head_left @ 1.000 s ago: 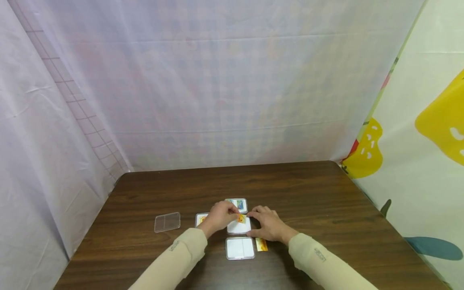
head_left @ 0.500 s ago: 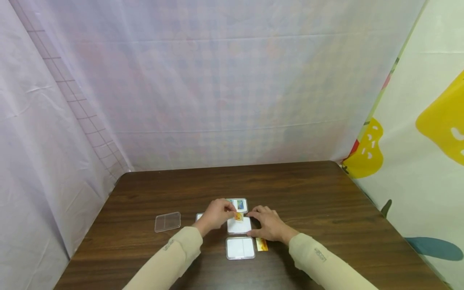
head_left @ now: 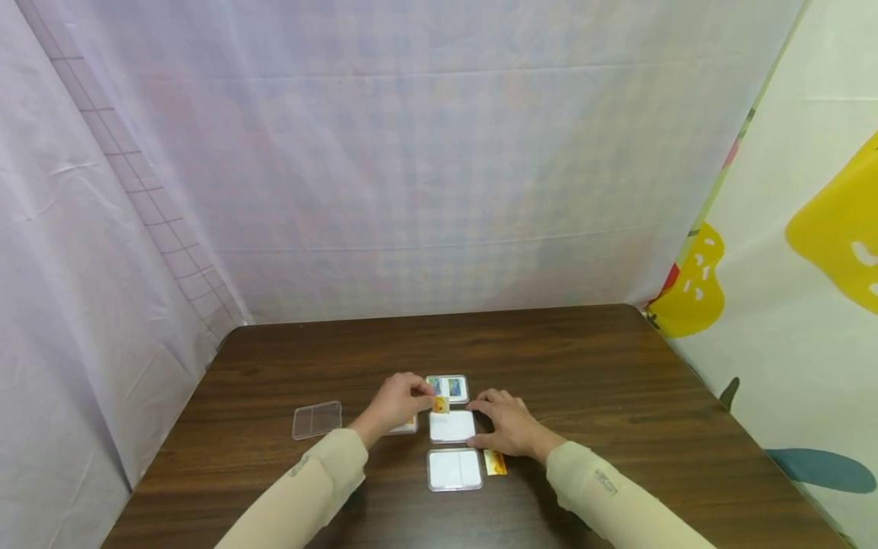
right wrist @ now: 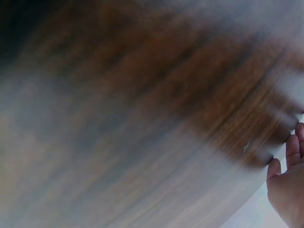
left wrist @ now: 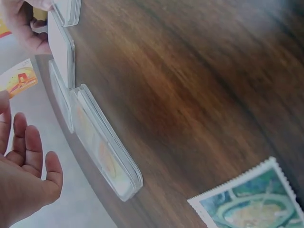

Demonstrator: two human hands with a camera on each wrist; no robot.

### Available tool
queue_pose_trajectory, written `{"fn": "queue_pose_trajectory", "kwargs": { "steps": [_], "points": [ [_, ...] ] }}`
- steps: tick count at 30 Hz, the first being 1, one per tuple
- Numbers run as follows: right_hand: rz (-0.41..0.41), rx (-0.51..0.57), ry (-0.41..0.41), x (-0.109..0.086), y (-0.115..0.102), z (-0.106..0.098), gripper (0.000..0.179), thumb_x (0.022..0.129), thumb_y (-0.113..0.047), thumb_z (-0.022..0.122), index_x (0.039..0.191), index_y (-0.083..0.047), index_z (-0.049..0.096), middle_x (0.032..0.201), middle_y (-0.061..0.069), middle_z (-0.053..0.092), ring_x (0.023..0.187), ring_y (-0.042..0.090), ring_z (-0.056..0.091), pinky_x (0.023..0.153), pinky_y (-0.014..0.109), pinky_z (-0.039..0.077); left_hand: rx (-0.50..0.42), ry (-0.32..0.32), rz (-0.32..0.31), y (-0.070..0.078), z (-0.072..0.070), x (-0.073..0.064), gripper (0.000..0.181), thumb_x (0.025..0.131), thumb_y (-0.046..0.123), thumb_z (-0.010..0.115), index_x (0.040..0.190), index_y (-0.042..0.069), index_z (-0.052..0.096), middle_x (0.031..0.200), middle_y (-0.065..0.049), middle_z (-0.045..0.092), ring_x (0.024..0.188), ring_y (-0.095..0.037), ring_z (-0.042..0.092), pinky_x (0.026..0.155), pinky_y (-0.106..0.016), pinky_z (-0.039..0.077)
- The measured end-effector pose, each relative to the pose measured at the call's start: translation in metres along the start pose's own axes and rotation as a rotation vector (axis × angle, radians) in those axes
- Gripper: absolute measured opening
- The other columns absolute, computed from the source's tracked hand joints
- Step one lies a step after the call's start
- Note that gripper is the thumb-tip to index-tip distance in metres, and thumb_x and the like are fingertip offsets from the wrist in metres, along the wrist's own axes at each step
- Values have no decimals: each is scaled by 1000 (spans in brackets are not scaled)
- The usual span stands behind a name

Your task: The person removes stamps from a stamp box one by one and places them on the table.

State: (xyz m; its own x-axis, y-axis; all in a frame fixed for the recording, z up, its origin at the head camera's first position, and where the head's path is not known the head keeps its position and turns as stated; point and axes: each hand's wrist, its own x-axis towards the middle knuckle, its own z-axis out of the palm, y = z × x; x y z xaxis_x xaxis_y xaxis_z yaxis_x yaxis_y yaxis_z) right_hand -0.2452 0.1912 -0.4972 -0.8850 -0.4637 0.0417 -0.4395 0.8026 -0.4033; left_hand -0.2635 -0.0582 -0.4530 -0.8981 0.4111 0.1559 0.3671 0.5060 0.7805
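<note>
My left hand (head_left: 398, 402) pinches an orange-yellow postage stamp (head_left: 440, 405) by its left side, over the far left part of a clear case with a white insert (head_left: 451, 428). In the left wrist view the orange stamp (left wrist: 20, 78) shows beyond the fingertips, and the other fingers are loosely bent. My right hand (head_left: 507, 424) holds that case at its right side, index finger at the far corner and thumb at the near one. Behind it a case with two blue-green stamps (head_left: 447, 389) stands. Another stamp case (head_left: 405, 427) is partly hidden by my left hand.
A case with a white insert (head_left: 455, 470) lies nearest me, with a yellow stamp (head_left: 495, 463) at its right. A clear lid (head_left: 317, 420) lies on the brown table (head_left: 583, 366) at the left. A green stamp (left wrist: 251, 204) is large in the left wrist view.
My left hand has moved left and slightly away from me, carrying the orange stamp from the middle case's right part to its far left corner. My right hand stays put.
</note>
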Motion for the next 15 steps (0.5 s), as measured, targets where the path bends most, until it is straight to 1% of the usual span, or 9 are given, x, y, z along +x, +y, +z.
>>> {"fn": "queue_pose_trajectory", "kwargs": {
  "steps": [5,12,15],
  "points": [
    [-6,8,-2,-1,-1,-1,62,84,-47,76,131,-9,61,130,12,53,122,34,47,100,56,34,-16,11,-3,-2,-7,-5,4,87,8,72,86,4,72,86,-1,63,80,-14,55,73,-32,48],
    [-9,17,-2,-1,0,0,62,84,-47,76,132,-11,61,130,11,53,123,34,46,101,56,33,-6,20,-60,-4,-18,-13,4,88,10,72,86,7,73,86,1,63,81,-13,56,76,-34,48],
    [-14,11,2,-1,0,0,61,84,-46,76,132,-11,61,130,11,53,123,34,46,100,56,33,7,30,-66,-4,-23,-16,4,88,11,72,86,8,73,87,1,64,82,-14,56,78,-36,48]
  ]
}}
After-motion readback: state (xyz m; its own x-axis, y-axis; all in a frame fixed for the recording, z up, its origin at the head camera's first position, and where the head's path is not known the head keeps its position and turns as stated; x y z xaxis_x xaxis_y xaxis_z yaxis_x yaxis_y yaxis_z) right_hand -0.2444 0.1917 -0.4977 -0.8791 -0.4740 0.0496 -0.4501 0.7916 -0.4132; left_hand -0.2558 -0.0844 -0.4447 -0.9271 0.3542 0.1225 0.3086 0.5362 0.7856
